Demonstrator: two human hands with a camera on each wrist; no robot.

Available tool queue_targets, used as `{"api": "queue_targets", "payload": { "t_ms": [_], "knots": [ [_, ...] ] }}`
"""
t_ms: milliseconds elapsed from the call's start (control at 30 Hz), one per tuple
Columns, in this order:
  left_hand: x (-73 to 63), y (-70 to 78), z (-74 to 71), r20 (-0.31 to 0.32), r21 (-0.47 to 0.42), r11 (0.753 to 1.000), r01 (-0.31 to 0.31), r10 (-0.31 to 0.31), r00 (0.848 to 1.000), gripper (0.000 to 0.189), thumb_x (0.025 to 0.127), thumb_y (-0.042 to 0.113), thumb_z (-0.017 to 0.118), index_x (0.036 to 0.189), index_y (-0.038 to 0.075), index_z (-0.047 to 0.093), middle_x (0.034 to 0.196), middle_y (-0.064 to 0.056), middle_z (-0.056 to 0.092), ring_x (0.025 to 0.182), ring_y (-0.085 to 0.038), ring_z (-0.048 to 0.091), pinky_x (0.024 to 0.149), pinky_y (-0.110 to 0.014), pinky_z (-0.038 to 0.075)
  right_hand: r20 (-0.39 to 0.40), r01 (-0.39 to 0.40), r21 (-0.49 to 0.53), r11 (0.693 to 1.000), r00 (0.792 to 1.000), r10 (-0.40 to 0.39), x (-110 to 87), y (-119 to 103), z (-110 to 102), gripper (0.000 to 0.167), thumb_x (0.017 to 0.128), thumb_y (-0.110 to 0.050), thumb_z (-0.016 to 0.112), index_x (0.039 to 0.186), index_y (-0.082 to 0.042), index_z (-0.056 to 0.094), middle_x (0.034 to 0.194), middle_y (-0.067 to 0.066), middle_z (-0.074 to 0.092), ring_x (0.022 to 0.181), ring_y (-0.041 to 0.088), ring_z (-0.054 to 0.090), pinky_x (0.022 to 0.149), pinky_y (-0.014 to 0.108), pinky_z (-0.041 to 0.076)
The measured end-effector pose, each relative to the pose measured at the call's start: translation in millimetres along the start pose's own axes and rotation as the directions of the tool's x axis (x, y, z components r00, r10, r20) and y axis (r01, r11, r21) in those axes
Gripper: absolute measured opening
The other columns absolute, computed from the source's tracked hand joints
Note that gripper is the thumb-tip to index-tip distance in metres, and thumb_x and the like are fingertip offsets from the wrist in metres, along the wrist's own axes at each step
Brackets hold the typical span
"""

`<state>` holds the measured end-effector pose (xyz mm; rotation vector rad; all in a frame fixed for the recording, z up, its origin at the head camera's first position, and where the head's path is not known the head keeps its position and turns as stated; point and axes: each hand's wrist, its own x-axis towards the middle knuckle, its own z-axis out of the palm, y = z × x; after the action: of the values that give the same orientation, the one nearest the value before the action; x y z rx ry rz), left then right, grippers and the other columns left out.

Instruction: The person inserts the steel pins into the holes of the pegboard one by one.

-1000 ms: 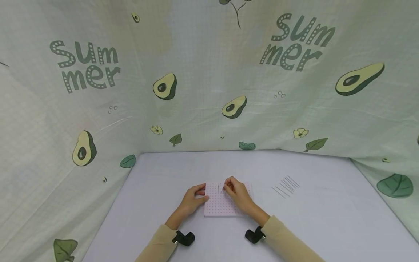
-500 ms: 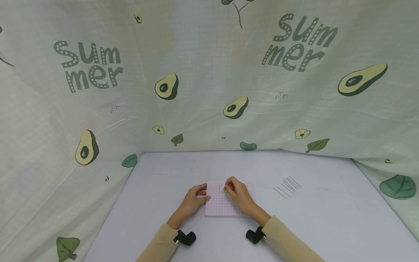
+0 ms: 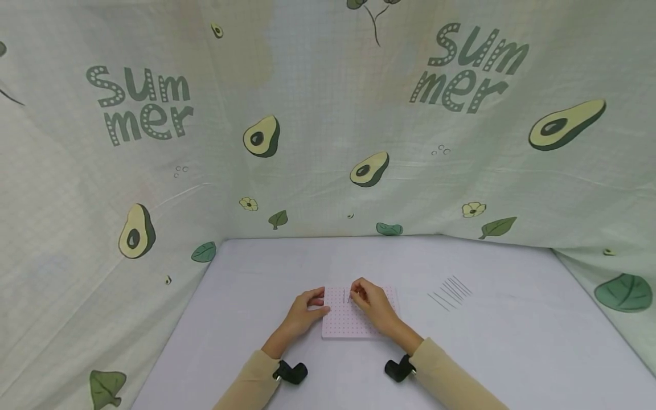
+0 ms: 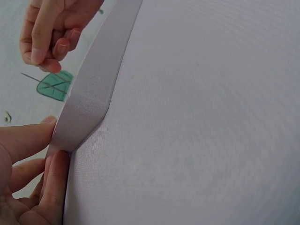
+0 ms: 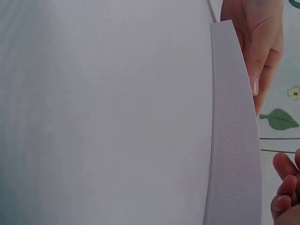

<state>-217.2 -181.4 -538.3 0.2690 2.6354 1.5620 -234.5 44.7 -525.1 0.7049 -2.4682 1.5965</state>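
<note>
While the left hand (image 3: 304, 313) holds the left edge of the pale pink board (image 3: 338, 326), a flat slab dotted in neat rows, its side wall finely pitted, the right hand (image 3: 375, 307) pinches a needle-thin rod (image 3: 349, 299) over the dots! Just beside it, another slim dark rod (image 3: 344, 295) stands upright on the board. Straight, slender sticks (image 3: 451, 290) lie roughly parallel across the smooth white table (image 3: 266, 273), off to the right.

Behind the pale-pink rectangular board (image 3: 338, 324) patterned with darker pink dots hangs pale-green avocado-printed fabric (image 3: 318, 85).
</note>
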Motion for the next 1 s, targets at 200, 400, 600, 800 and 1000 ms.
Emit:
{"api": "queue_targets", "payload": {
  "t_ms": [200, 400, 600, 800, 1000],
  "knots": [
    [-0.3, 0.7, 0.5, -0.001, 0.002, 1.000, -0.002, 0.002, 1.000, 0.057, 0.091, 0.014, 0.073, 0.140, -0.006, 0.051, 0.126, -0.017, 0.060, 0.112, -0.031, 0.058, 0.096, -0.046, 0.046, -0.013, 0.029, -0.007, 1.000, 0.999, -0.029, -1.8, 0, 2, 0.005, 0.097, -0.006, 0.064, 0.093, -0.005, 0.062, 0.077, -0.005, 0.052, 0.070, 0.008, 0.046, 0.059, 0.021, 0.040],
    [-0.5, -0.3, 0.8, 0.003, 0.013, 1.000, -0.002, 0.002, 1.000, 0.057, 0.092, 0.015, 0.073, 0.140, -0.006, 0.051, 0.126, -0.016, 0.061, 0.112, -0.029, 0.058, 0.094, -0.043, 0.047, -0.009, 0.010, -0.014, 1.000, 1.000, -0.010, -2.4, 1, 1, 0.006, 0.097, -0.009, 0.065, 0.095, -0.004, 0.064, 0.077, -0.005, 0.053, 0.070, 0.008, 0.046, 0.060, 0.022, 0.041],
    [-1.5, 0.3, 0.8, 0.006, 0.020, 1.000, 0.000, 0.000, 1.000, 0.057, 0.092, 0.016, 0.073, 0.140, -0.004, 0.051, 0.126, -0.016, 0.061, 0.111, -0.028, 0.059, 0.095, -0.043, 0.047, -0.030, -0.083, 0.005, 0.997, 0.996, 0.083, -4.3, 3, -3, 0.003, 0.096, -0.007, 0.066, 0.098, -0.006, 0.064, 0.080, -0.004, 0.056, 0.071, 0.010, 0.050, 0.062, 0.022, 0.043],
    [-2.1, 1.2, 0.3, 0.000, 0.030, 0.999, 0.017, -0.017, 1.000, 0.057, 0.092, 0.016, 0.074, 0.141, -0.003, 0.052, 0.124, -0.013, 0.061, 0.111, -0.028, 0.058, 0.096, -0.045, 0.046, -0.081, -0.101, 0.015, 0.995, 0.992, 0.102, -6.4, 9, -10, 0.005, 0.095, -0.003, 0.066, 0.100, -0.004, 0.066, 0.085, -0.002, 0.062, 0.077, 0.012, 0.055, 0.068, 0.022, 0.047],
    [-1.7, 1.0, 0.1, -0.002, 0.021, 1.000, 0.002, -0.002, 1.000, 0.057, 0.091, 0.014, 0.074, 0.140, -0.005, 0.051, 0.122, -0.015, 0.061, 0.111, -0.030, 0.058, 0.096, -0.047, 0.045, -0.098, -0.101, 0.022, 0.995, 0.990, 0.103, -9.9, 12, -19, 0.005, 0.095, -0.003, 0.066, 0.100, -0.003, 0.066, 0.086, 0.000, 0.062, 0.078, 0.013, 0.054, 0.067, 0.022, 0.047]
  ]
}}
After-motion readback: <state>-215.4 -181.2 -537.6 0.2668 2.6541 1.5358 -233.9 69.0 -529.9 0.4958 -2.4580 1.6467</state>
